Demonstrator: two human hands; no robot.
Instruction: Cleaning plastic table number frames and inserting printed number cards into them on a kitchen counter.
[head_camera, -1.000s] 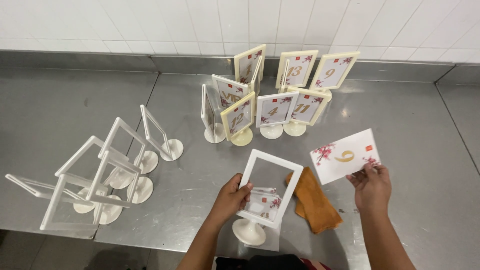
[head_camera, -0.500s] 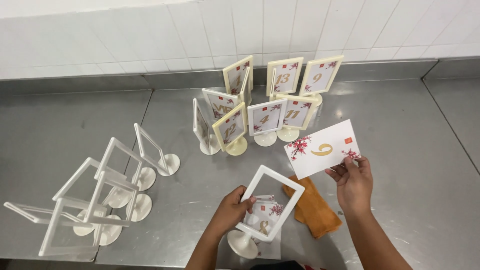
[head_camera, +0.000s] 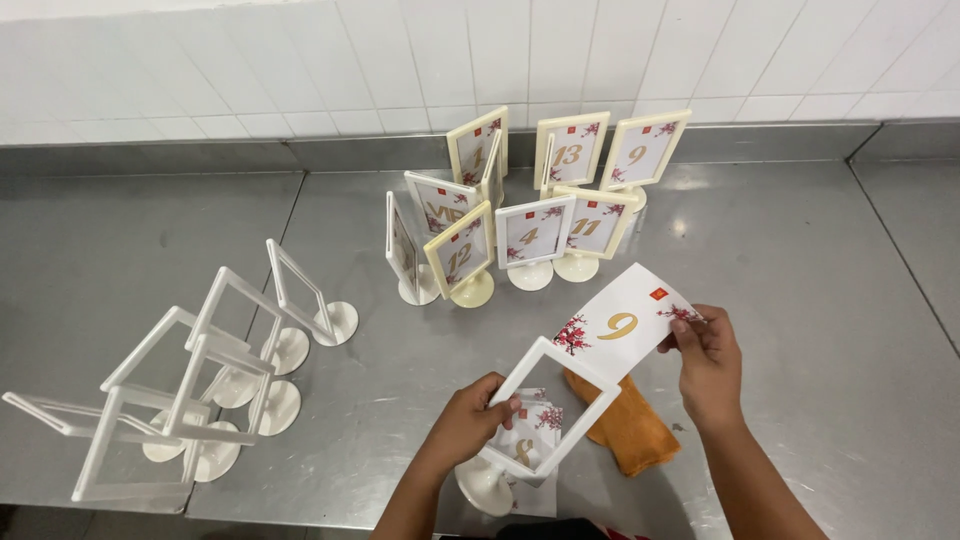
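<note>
- Head view, nearest the camera: the left hand (head_camera: 462, 422) has its fingers closed around the left edge of a white stand-up frame (head_camera: 553, 405), thumb on the front of the rim. The frame is tilted, and its round foot (head_camera: 484, 485) rests on the steel counter (head_camera: 820, 300) at the near edge.
- Seen through the frame's opening, a few loose cards with red blossom print (head_camera: 530, 435) lie on the counter just behind the foot.
- Just right of the frame, an orange cloth (head_camera: 630, 430) lies crumpled on the counter, partly under the frame's upper corner.
- The right hand (head_camera: 705, 360) pinches the right end of a white card with a gold numeral and red blossoms (head_camera: 622, 325) between thumb and fingers. The card is held in the air, slanted, and its lower left corner meets the frame's top corner.
- To the left, well apart from the hands, a group of empty white frames (head_camera: 200, 385) stands on round bases, crowded together and leaning at different angles.
- Farther back, in the middle of the counter, a cluster of filled frames (head_camera: 530, 210), some white and some cream, stands upright with numbered cards inside.
- Behind everything, a white tiled wall (head_camera: 300, 60) rises from the counter's back edge.
</note>
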